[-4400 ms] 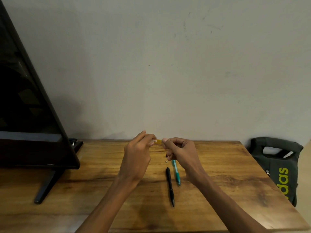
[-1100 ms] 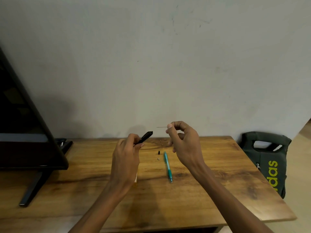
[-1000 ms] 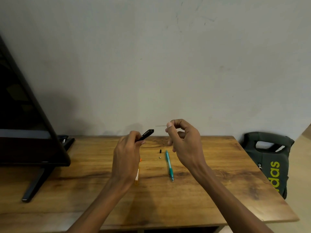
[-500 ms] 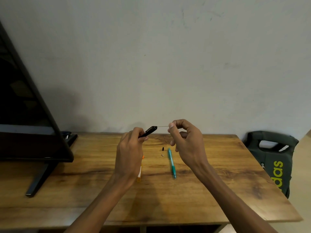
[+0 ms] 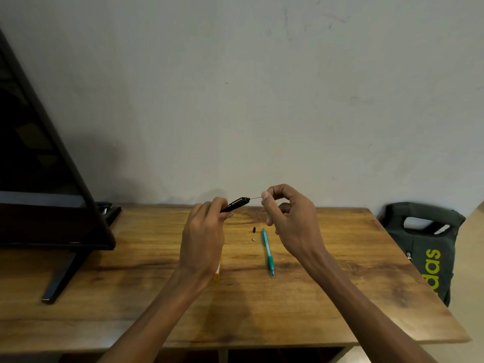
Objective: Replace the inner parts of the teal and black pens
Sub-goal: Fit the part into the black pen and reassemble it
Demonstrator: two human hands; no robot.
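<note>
Left hand (image 5: 201, 239) is gripping the black pen (image 5: 235, 204) above the table (image 5: 340, 284); right hand (image 5: 289, 218) is pinching a thin rod (image 5: 255, 197), apparently entering it. Teal pen (image 5: 267, 251) is lying between the hands.

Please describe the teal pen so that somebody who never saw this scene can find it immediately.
On the wooden table, look between the two forearms, just below the right hand. The teal pen lies flat there, beside two tiny loose parts. It is the only teal thing; the black pen is held up.

Teal pen (image 5: 267, 251), black pen (image 5: 235, 204)
</note>
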